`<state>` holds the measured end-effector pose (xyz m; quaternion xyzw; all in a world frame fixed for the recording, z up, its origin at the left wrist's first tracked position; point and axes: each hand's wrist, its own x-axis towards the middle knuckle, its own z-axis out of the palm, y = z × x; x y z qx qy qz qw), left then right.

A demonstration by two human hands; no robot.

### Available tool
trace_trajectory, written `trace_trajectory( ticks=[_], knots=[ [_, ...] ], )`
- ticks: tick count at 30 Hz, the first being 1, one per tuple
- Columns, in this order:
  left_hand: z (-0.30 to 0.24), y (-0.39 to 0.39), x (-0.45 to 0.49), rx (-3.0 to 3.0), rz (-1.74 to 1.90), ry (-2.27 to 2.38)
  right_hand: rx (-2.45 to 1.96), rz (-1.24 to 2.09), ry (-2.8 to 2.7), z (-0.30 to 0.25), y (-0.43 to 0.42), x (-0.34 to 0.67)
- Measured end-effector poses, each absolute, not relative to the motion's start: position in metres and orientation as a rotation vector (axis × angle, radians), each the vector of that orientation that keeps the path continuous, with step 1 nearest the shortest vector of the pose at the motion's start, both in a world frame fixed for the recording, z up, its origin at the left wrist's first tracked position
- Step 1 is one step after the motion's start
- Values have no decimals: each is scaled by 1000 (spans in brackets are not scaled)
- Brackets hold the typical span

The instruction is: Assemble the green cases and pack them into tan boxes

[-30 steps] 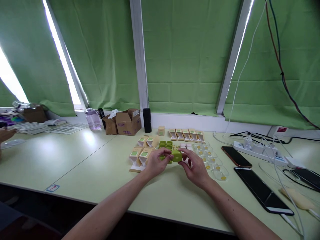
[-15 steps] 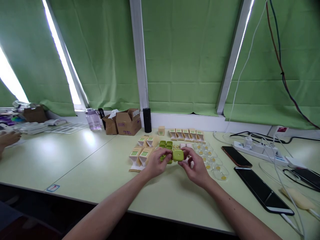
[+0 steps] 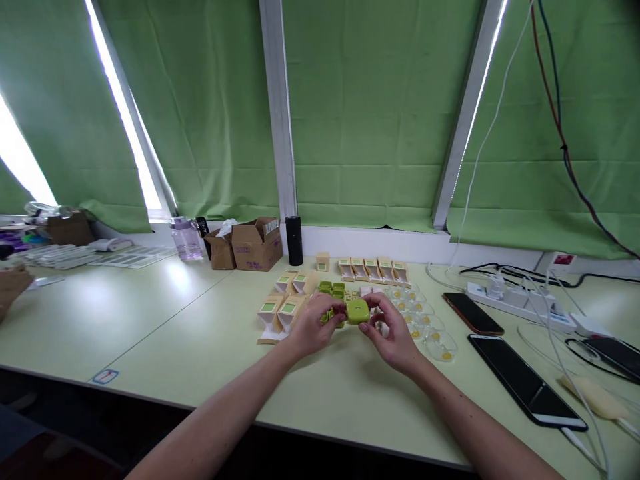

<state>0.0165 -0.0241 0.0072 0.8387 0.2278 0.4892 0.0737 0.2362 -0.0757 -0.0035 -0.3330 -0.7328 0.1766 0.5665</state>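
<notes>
A group of green tubs point(image 3: 332, 288) is sitting on the table point(image 3: 190, 333), partly hidden by the hands. Just in front of the tubs and a little to their right, a green case point(image 3: 358, 312) is hanging above the table, its broad smooth side facing the camera. The right hand point(image 3: 394, 335) is gripping the case by its right side, thumb below and fingers above. The left hand point(image 3: 313, 324), in front of the tubs, is bringing thumb and fingers together at the case's left edge; whether it is gripping the case cannot be told. Open paper boxes point(image 3: 280, 313) are lying left of the tubs, and another row of paper boxes point(image 3: 371, 270) is standing behind them to the right. Clear packs point(image 3: 415, 333) with yellow spots are lying to the tubs' right, and a phone point(image 3: 525, 380) is resting farther right.
</notes>
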Motion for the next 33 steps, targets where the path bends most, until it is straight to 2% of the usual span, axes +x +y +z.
trace_trajectory(
  ticks=[12,22,27,33],
  knots=[
    [11,-27,15,2726,1516,507,-759,443,-1724,-4,-75,236],
    [11,-35,20,2910,1377,469,-817,403,-1792,-4,-72,234],
    [9,-32,20,2655,1431,517,-852,256,-1769,-4,-71,239],
    [2,-17,19,2104,1485,689,-1061,-130,-2034,-10,-67,242]
  ],
)
